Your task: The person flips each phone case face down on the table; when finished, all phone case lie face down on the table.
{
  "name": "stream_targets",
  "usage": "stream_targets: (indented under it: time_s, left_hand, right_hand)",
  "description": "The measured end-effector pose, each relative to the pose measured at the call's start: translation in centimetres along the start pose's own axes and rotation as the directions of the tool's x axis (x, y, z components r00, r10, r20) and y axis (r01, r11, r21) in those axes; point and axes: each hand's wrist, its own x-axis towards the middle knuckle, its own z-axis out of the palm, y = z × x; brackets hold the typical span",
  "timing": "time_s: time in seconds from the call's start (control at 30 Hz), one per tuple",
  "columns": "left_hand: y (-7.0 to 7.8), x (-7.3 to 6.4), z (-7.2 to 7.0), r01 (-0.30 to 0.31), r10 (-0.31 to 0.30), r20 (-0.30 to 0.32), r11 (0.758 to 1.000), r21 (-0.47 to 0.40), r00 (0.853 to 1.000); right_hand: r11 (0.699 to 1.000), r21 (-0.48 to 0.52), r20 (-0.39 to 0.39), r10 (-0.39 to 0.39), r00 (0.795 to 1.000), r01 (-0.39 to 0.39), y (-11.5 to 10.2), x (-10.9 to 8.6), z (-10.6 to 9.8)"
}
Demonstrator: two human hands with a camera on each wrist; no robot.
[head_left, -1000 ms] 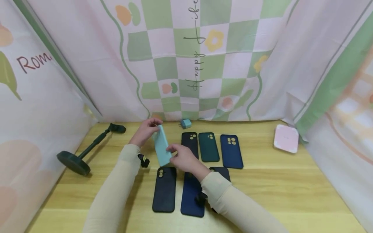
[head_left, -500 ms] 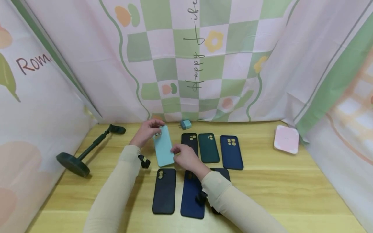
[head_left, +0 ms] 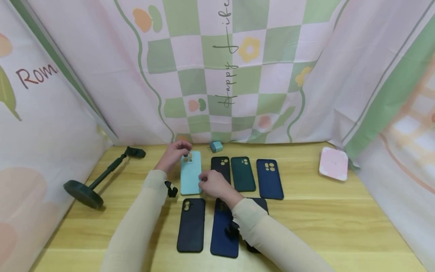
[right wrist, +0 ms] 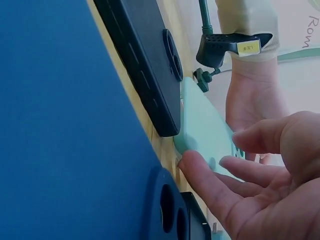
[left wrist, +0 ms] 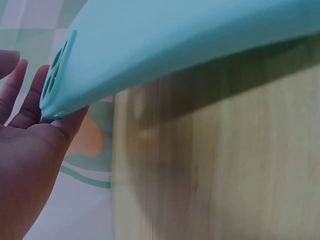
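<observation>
3 dark cases lie nearest on the table (head_left: 340, 219): a black case (head_left: 191, 228), a blue case (head_left: 224, 241) and a dark case (head_left: 259, 206) partly hidden by the right sleeve (head_left: 272, 234). Just beyond the black case is the mint case (head_left: 191, 177): pale, plain, round-cornered, its back showing, camera holes at its far left corner. It sits between the hands, on the table at its near end; whether the far end touches the wood, I cannot tell.

The right hand (head_left: 215, 183) is by its right edge, fingers loosely extended, the thumb apart from them. Farther off, the left hand (head_left: 173, 153) has fingers against the holed end; whether they grasp it or merely touch it, I cannot tell. Beyond stands a charger (head_left: 216, 146) by the curtain (head_left: 255, 90).

Against 0.5 s ago, the mint case has tipped lower and squared up, and more of its holes show; 1 s ago it stood steeply tilted.
</observation>
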Motion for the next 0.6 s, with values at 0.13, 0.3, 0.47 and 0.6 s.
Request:
stream_targets:
  time_s: [0.13, 0.3, 0.47, 0.6]
  left_hand:
    - [-0.1, 0.2, 0.2, -0.004, 0.004, 0.005, 0.999, 0.042, 1.000]
    - [-0.2, 0.2, 0.3, -0.026, 0.025, 0.009, 0.996, 0.091, 1.000]
    - [0.1, 0.3, 0.9, -0.074, 0.068, 0.041, 0.986, 0.151, 0.997]
    - [0.7, 0.2, 1.8, -0.102, 0.089, 0.079, 0.977, 0.186, 0.993]
  right_hand:
    - [1.000, -0.003, -0.003, -0.008, 1.000, 0.008, 0.1, -0.1, -0.1]
    - [0.999, -0.037, -0.017, -0.028, 0.999, 0.028, 0.3, -0.3, -0.5]
    - [1.000, -0.011, -0.016, -0.028, 0.999, 0.028, 0.4, -0.4, -1.1]
    - [0.999, -0.023, -0.020, -0.030, 0.999, 0.029, 0.9, -0.4, -1.3]
